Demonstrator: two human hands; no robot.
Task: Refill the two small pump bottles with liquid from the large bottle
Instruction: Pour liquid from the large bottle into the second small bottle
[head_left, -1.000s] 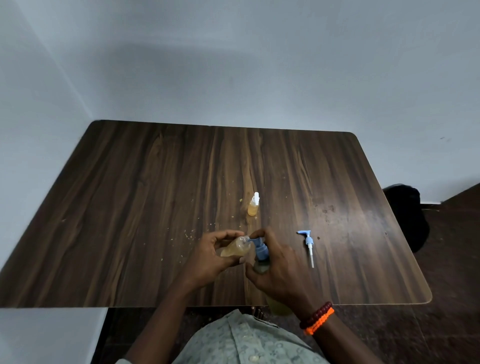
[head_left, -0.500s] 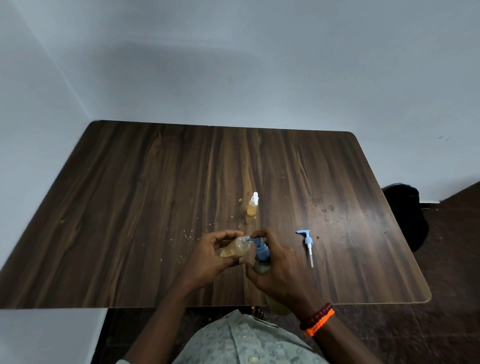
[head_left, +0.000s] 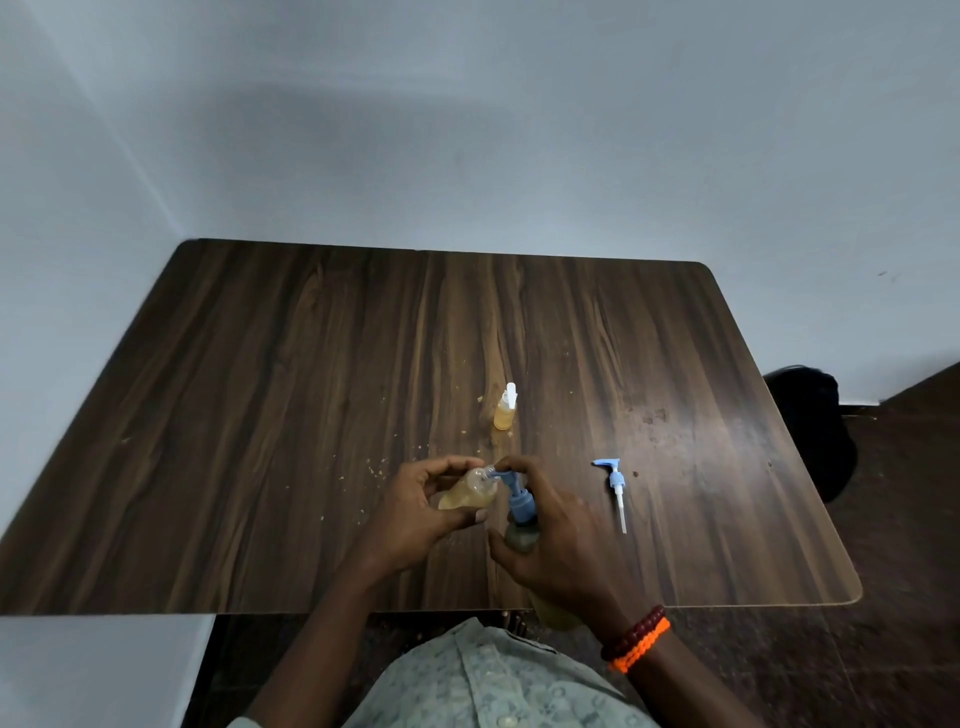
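The right hand (head_left: 563, 545) gripped the large bottle (head_left: 521, 538), its blue pump spout (head_left: 506, 480) meeting the mouth of the tilted, amber-filled small bottle (head_left: 470, 491) held in the left hand (head_left: 415, 512). Right of that grip lay a loose blue pump head (head_left: 615, 486) on the table (head_left: 260, 415); beyond the hands stood a second small bottle (head_left: 505, 408), white-topped and amber.

You are working over a dark wood-grain table (head_left: 260, 415) with rounded corners, set into the corner of pale walls. Standing upright on it, just beyond your fingertips, is a small bottle (head_left: 505, 410) of amber liquid with a white cap. A loose blue pump head (head_left: 616, 486) with a white dip tube lies flat on the surface, off to the right of your right hand's fingers and apart from them. Pale crumbs (head_left: 376, 467) are scattered on the wood just left of your left hand's fingers.
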